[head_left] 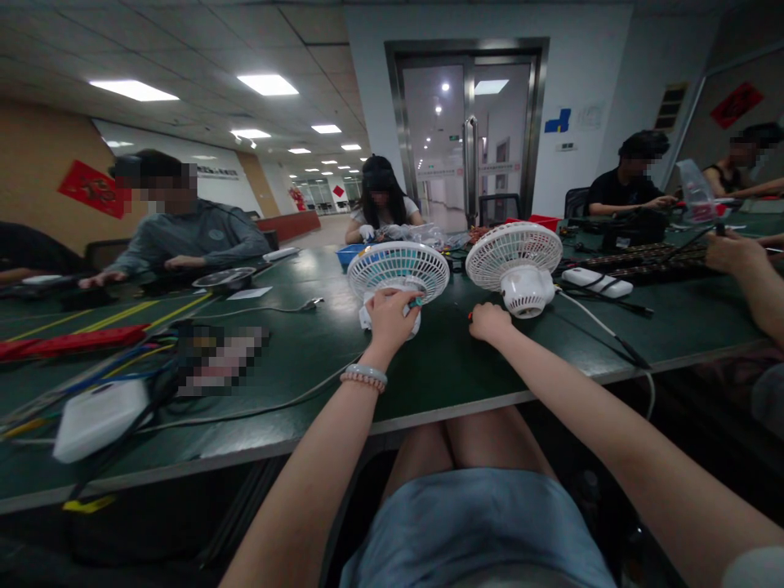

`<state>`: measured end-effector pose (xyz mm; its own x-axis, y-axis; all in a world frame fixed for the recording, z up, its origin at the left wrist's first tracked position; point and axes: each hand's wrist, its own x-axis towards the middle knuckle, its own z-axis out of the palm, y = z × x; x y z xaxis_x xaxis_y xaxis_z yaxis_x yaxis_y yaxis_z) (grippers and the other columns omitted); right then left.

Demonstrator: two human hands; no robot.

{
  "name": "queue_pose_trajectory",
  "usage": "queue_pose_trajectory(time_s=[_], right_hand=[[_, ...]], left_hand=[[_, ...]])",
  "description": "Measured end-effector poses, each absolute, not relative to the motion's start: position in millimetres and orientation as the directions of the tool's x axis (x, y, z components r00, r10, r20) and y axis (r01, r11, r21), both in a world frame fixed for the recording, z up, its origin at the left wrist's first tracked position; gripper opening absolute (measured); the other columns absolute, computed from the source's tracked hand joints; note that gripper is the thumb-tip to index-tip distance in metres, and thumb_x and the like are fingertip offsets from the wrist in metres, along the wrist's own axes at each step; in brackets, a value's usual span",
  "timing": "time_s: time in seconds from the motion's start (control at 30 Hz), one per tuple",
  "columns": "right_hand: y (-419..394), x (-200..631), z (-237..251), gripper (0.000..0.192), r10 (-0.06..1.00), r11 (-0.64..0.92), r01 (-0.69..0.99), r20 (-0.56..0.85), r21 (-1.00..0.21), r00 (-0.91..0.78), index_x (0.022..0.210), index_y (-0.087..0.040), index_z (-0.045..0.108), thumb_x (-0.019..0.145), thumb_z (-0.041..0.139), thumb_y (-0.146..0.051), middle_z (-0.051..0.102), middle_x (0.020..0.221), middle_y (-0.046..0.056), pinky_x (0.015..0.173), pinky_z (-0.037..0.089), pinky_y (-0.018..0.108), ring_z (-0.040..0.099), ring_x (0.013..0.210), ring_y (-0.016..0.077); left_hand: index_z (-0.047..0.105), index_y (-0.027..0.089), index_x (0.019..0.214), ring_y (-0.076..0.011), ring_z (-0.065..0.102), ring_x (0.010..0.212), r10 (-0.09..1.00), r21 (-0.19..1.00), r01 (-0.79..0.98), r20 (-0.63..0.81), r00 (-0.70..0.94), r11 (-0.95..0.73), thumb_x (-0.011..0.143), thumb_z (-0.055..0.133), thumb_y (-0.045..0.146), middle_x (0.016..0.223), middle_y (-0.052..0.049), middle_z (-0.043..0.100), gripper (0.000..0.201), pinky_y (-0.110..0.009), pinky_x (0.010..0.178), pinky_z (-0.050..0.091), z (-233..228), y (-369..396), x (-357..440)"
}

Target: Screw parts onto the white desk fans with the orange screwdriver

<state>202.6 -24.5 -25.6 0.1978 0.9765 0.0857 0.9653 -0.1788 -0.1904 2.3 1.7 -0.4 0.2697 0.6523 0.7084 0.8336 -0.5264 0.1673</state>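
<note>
A person seated at the near edge of a long dark green desk point(441, 367) works on two small white desk fans. The left hand point(392, 314), a beaded bracelet point(364, 377) on its wrist, is clamped on the base of the left fan point(398, 272), fingers wrapped over the white housing just below the round grille with its teal blades. The right hand point(488, 321) rests on the desk as a closed fist, gripping what appears to be a thin tool with a red end point(470, 315); too little of it shows to tell what it is. That fist sits just beside the right fan point(514, 257), which stands near the left fan, tilted back, its motor housing toward the camera, and a white cord point(603, 327) trails from it toward the near edge on the right.

Toward the left end of the desk lie a white adapter box point(98, 416), a tangle of coloured cables point(122, 367) and a red strip point(67, 341). A blue tray point(348, 254) stands beyond the fans. Other people sit along the far edge and at the right end, hands on their own work; another person's forearm point(750, 278) reaches in from the right.
</note>
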Motion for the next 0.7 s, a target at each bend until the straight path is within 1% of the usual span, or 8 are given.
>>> queue_pose_trajectory(time_s=[0.13,0.23,0.37,0.47,0.53,0.57,0.63,0.7], right_hand=[[-27.7,201.8,-28.2,0.046,0.970,-0.170,0.975,0.151,-0.143,0.191,0.115,-0.008,0.054,0.076,0.052,-0.034,0.051,0.116,0.021,0.085,0.039,0.049,0.046,0.109,0.0330],[-29.5,199.8,-31.2,0.046,0.959,-0.156,0.978,0.215,-0.135,0.183,0.112,-0.010,0.055,0.077,0.050,-0.039,0.050,0.116,0.020,0.086,0.035,0.052,0.043,0.110,0.0337],[-33.9,195.4,-28.2,0.042,0.907,-0.136,0.976,0.376,-0.169,0.191,0.106,-0.011,0.058,0.081,0.046,-0.042,0.051,0.113,0.020,0.085,0.032,0.052,0.041,0.109,0.0337],[-46.2,194.5,-13.8,0.034,0.845,-0.091,0.966,0.494,-0.241,0.203,0.096,-0.013,0.062,0.084,0.043,-0.038,0.055,0.107,0.017,0.085,0.032,0.051,0.043,0.105,0.0320],[-65.9,194.6,-0.3,0.031,0.745,0.037,0.950,0.642,-0.311,0.181,0.088,-0.015,0.063,0.087,0.039,-0.034,0.058,0.099,0.014,0.085,0.034,0.047,0.046,0.100,0.0279],[-80.2,194.2,6.4,0.031,0.671,0.163,0.931,0.729,-0.327,0.138,0.085,-0.015,0.063,0.088,0.037,-0.032,0.059,0.095,0.012,0.085,0.036,0.044,0.048,0.097,0.0251],[-117.5,191.9,17.5,0.030,0.486,0.473,0.825,0.873,-0.308,0.047,0.082,-0.017,0.061,0.088,0.036,-0.030,0.060,0.084,0.009,0.078,0.041,0.036,0.053,0.085,0.0196],[-161.4,187.4,24.5,0.025,0.319,0.711,0.659,0.948,-0.246,0.010,0.090,-0.020,0.061,0.088,0.037,-0.027,0.059,0.073,0.004,0.065,0.043,0.031,0.055,0.069,0.0157]], left_hand=[[0.063,0.033,0.103,-0.0245,0.046,0.104,0.650,0.172,0.836,0.714,0.259,-0.522,0.073,0.060,0.029,0.095,0.000,0.067,0.030,-0.044,0.089,0.026,-1.4,3.0,2.4],[0.063,0.033,0.102,-0.0247,0.047,0.103,0.645,0.170,0.834,0.719,0.260,-0.525,0.073,0.060,0.030,0.095,0.000,0.067,0.030,-0.044,0.089,0.027,-1.7,3.5,2.4],[0.063,0.033,0.101,-0.0241,0.047,0.104,0.645,0.166,0.836,0.719,0.260,-0.523,0.072,0.062,0.029,0.097,0.001,0.066,0.029,-0.043,0.090,0.027,-1.3,3.1,2.4],[0.064,0.032,0.100,-0.0242,0.046,0.104,0.644,0.160,0.842,0.721,0.257,-0.516,0.071,0.062,0.029,0.097,0.000,0.066,0.028,-0.043,0.090,0.027,-0.6,2.0,2.5],[0.064,0.032,0.100,-0.0247,0.046,0.105,0.651,0.161,0.848,0.716,0.253,-0.505,0.071,0.061,0.030,0.098,-0.001,0.066,0.028,-0.043,0.090,0.028,0.0,0.9,2.4],[0.064,0.032,0.100,-0.0249,0.046,0.105,0.654,0.161,0.849,0.713,0.252,-0.503,0.072,0.061,0.030,0.098,-0.001,0.066,0.028,-0.043,0.090,0.028,0.2,0.3,2.3],[0.064,0.032,0.100,-0.0253,0.046,0.105,0.655,0.161,0.846,0.710,0.258,-0.508,0.072,0.060,0.030,0.098,-0.001,0.066,0.028,-0.043,0.090,0.028,0.7,-0.9,2.3],[0.064,0.032,0.100,-0.0254,0.046,0.105,0.655,0.163,0.841,0.708,0.264,-0.515,0.073,0.060,0.030,0.098,-0.001,0.066,0.028,-0.044,0.090,0.028,1.0,-2.1,2.5]])
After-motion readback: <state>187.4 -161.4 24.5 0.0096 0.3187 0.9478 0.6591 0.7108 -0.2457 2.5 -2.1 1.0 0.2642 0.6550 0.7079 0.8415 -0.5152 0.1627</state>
